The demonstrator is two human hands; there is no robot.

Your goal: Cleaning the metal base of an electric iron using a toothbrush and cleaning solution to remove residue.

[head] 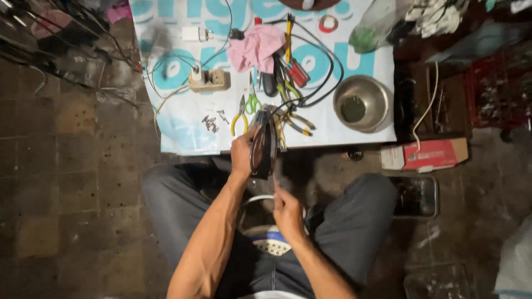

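A low work surface covered by a white printed sheet with turquoise lettering sits on a dark, worn tiled floor, with tangled black cables at the upper left. On the sheet lie a round steel bowl, a crumpled pink cloth, yellow-handled pliers, green-handled scissors and a beige power strip. A red and white cardboard box rests on the floor to the right. The person sits with knees apart. The left hand is raised at the sheet's near edge, fingers wrapped around a dark, flat-bodied appliance with a black cord — held upright. The right hand hovers lower, over the lap, fingers loosely curled; whether it pinches anything — I cannot tell.
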